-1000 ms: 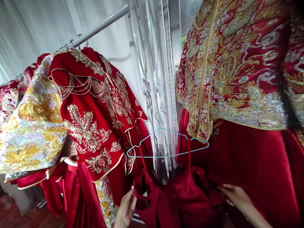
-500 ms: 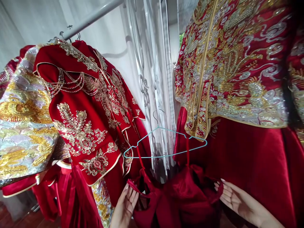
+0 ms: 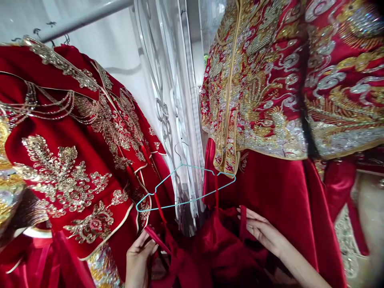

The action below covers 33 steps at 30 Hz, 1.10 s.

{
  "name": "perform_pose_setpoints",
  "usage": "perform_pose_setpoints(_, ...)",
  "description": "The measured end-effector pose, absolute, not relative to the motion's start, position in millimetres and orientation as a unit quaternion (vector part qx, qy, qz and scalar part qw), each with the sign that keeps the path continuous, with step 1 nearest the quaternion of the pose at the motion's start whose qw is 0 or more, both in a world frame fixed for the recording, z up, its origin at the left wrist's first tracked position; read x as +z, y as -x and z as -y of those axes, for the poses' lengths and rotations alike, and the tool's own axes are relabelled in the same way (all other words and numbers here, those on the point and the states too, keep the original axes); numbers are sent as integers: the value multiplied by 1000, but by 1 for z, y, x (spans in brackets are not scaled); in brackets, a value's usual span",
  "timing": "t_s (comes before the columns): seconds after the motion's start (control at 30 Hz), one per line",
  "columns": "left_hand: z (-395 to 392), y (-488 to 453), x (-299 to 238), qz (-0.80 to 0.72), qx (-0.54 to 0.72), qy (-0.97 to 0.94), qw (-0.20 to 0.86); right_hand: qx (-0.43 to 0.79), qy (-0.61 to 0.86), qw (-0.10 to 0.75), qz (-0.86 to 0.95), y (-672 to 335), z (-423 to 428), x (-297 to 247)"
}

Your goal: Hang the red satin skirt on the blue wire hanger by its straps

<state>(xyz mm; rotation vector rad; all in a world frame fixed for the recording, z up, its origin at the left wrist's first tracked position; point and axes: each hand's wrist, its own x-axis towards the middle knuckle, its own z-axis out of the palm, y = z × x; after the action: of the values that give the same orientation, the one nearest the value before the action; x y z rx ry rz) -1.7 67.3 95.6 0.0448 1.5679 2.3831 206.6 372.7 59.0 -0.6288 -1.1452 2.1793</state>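
Observation:
A dark red dress (image 3: 222, 248) hangs by two thin straps from a light blue wire hanger (image 3: 192, 202) in the lower middle. My left hand (image 3: 139, 256) pinches a wide red strap at the dress's left side, holding it away from the bodice. On the other side, my right hand (image 3: 258, 230) has its fingers behind a matching strap, with the thumb near its upper edge. Both hands are closed on these straps. The lower part of the dress runs out of view.
To the left, a red jacket (image 3: 90, 160) with silver beading hangs from a metal rail (image 3: 90, 20). Gold-and-silver embroidered red jackets (image 3: 258, 100) and a red satin skirt (image 3: 279, 192) hang at right. White curtain (image 3: 120, 60) and scrolled white metalwork (image 3: 163, 108) stand behind.
The view has swung to the right and closer, so the garments shift left. My right hand has risen with its strap, and the hanger tilts more, its right end higher.

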Motion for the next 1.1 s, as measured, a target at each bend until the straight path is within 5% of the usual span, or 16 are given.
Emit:
perform_pose_setpoints(0.27, -72, 15, 85, -677, 732, -11, -83, 741, 284, 422, 438, -185, -373, 61)
perform_pose_setpoints(0.77, -67, 77, 127, -544, 838, -19, -41, 695, 224, 537, 423, -169, -418, 103)
perform_pose_setpoints(1.1, -86, 92, 152, -575, 814, -84, -13, 675, 187, 511, 499, -152, -433, 126)
